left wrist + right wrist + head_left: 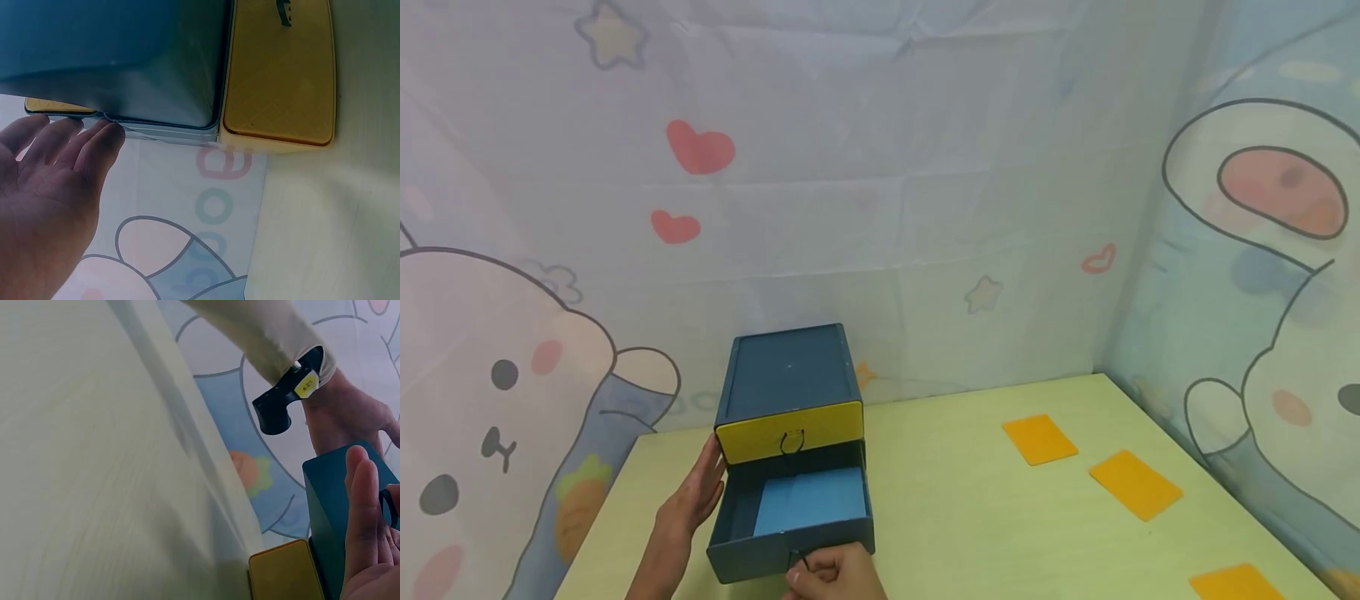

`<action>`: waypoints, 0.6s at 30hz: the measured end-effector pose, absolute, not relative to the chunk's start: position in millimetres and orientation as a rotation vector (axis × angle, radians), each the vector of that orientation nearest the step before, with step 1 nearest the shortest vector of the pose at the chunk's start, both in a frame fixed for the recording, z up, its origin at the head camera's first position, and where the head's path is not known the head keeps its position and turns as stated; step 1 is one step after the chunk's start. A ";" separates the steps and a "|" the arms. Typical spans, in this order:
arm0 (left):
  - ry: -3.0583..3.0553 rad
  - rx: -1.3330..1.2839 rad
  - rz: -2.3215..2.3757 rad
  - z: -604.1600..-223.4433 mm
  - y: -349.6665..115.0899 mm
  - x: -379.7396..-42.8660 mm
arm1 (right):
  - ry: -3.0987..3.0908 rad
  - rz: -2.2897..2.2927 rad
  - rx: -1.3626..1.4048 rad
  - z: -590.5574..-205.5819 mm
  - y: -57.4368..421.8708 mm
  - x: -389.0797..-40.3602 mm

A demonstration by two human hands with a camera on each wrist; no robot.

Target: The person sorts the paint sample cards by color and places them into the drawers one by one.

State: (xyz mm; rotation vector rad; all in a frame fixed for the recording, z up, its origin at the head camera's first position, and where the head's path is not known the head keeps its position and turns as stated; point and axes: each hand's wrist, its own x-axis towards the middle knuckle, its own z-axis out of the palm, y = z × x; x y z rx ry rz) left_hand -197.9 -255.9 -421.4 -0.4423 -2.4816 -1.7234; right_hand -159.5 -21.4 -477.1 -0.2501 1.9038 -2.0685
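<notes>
A dark blue two-drawer box (790, 371) stands on the table at centre left in the head view. Its upper drawer has a yellow front (831, 425) with a black loop and is closed. The blue lower drawer (737, 557) is pulled out, and a light blue flat sheet or panel (812, 502) lies inside it. My right hand (841, 573) pinches the black loop handle (389, 509) on the lower drawer's front. Against the box's left side, my left hand (691, 492) rests with fingers extended; the left wrist view shows its fingertips (103, 140) touching there.
Several flat orange pieces lie on the pale table (955, 508) to the right: one farther back (1040, 439), one in the middle (1135, 485), one near the front (1236, 583). Behind the box hangs a printed cloth (865, 250), which also covers both sides.
</notes>
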 end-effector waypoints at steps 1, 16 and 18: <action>-2.487 -0.438 -1.722 -421.0 -255.8 -197.8 | 1.897 -2.075 -0.251 -476.9 -21.9 -159.7; -2.462 -0.494 -1.757 -422.7 -259.2 -199.6 | 1.786 -2.147 -0.405 -473.7 -23.8 -187.3; -2.450 -0.508 -1.758 -423.5 -259.9 -199.6 | 1.815 -2.151 -0.435 -473.3 -24.6 -192.4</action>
